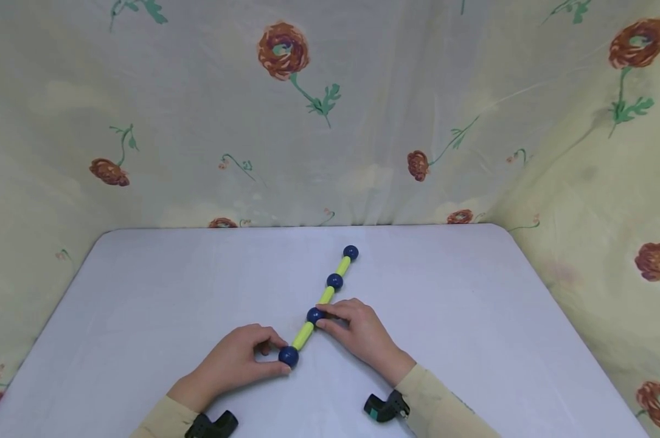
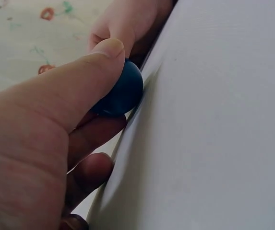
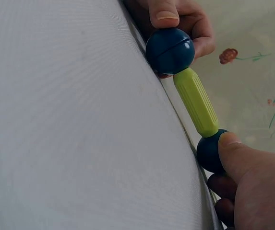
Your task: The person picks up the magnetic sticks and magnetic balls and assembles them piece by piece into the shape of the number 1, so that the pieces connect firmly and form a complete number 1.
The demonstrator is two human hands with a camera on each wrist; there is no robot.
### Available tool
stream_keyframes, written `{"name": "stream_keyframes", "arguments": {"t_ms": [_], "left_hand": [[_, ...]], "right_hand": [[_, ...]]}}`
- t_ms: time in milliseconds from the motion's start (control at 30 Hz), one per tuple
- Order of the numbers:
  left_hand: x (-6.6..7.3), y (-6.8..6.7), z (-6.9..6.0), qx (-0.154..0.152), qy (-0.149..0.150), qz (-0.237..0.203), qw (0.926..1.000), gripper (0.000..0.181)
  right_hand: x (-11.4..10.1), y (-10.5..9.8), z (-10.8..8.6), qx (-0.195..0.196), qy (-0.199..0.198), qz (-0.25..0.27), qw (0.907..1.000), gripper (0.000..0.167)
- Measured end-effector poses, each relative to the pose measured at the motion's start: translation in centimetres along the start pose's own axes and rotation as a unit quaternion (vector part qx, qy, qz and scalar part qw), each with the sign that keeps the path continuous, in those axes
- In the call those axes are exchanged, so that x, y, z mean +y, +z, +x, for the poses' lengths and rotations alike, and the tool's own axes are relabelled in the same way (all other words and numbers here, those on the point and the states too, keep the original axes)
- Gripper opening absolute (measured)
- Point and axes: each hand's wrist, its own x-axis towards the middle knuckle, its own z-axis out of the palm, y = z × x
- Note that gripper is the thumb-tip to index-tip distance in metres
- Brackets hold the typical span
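Note:
A chain of dark blue balls and yellow-green ribbed rods runs diagonally over the white table. My left hand (image 1: 242,359) pinches the nearest blue ball (image 1: 288,356) between thumb and fingers; the left wrist view shows this ball (image 2: 127,91) partly behind the thumb. With thumb and fingertips, my right hand (image 1: 362,331) grips the second ball (image 1: 315,316). Between these two balls lies a yellow-green rod (image 3: 196,101), its ends touching both. Beyond my right hand the line goes on through another rod (image 1: 326,295), a ball (image 1: 334,281), a rod (image 1: 343,266) and the far ball (image 1: 351,252).
The white-covered table (image 1: 171,286) has rounded far corners. Behind it and along its sides hangs a pale curtain (image 1: 362,121) printed with brown-red flowers. Each wrist wears a small black camera, one of them (image 1: 385,406) on the right sleeve.

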Motion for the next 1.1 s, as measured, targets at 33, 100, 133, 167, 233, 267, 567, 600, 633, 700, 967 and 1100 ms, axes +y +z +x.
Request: {"name": "stream_keyframes", "arguments": {"t_ms": [33, 100, 133, 167, 233, 267, 567, 600, 633, 700, 967, 1100], "left_hand": [[0.1, 0.0, 0.0, -0.001, 0.001, -0.001, 1.0000, 0.034], [0.2, 0.0, -0.1, -0.002, 0.003, -0.004, 1.0000, 0.034], [0.2, 0.0, -0.1, -0.002, 0.004, -0.003, 1.0000, 0.035], [0.2, 0.0, -0.1, -0.002, 0.003, -0.002, 1.0000, 0.035], [0.1, 0.1, -0.1, 0.000, 0.001, -0.003, 1.0000, 0.035], [0.1, 0.1, -0.1, 0.000, -0.001, -0.003, 1.0000, 0.034], [0.1, 0.2, -0.1, 0.000, -0.004, -0.006, 1.0000, 0.034], [0.1, 0.3, -0.1, 0.001, -0.005, -0.003, 1.0000, 0.034], [0.1, 0.2, 0.0, 0.002, -0.005, -0.003, 1.0000, 0.034], [0.2, 0.2, 0.1, 0.001, -0.006, -0.001, 1.0000, 0.035], [0.4, 0.2, 0.2, -0.008, -0.016, 0.001, 0.9998, 0.038], [0.3, 0.2, 0.1, -0.007, -0.019, -0.005, 0.9998, 0.036]], "right_hand": [[0.0, 0.0, 0.0, -0.001, 0.002, 0.001, 1.0000, 0.035], [-0.1, 0.0, 0.0, -0.003, 0.005, 0.003, 1.0000, 0.035], [-0.2, 0.0, 0.1, -0.004, 0.006, 0.002, 1.0000, 0.035], [-0.2, 0.0, 0.1, -0.004, 0.006, 0.002, 1.0000, 0.035], [-0.2, 0.0, 0.1, -0.005, 0.004, 0.002, 1.0000, 0.035], [-0.3, 0.0, 0.1, -0.005, 0.004, 0.001, 1.0000, 0.035], [0.0, -0.1, -0.1, 0.007, -0.005, 0.020, 0.9998, 0.039], [0.2, -0.1, -0.1, 0.012, -0.004, 0.027, 0.9996, 0.040], [0.3, -0.3, 0.1, 0.018, -0.002, 0.035, 0.9992, 0.039], [0.6, -0.6, 0.4, 0.034, 0.008, 0.045, 0.9984, 0.037], [2.3, -2.2, 2.5, 0.084, 0.069, -0.008, 0.9940, 0.028], [3.0, -2.1, 3.3, 0.051, 0.086, -0.041, 0.9941, 0.032]]}}
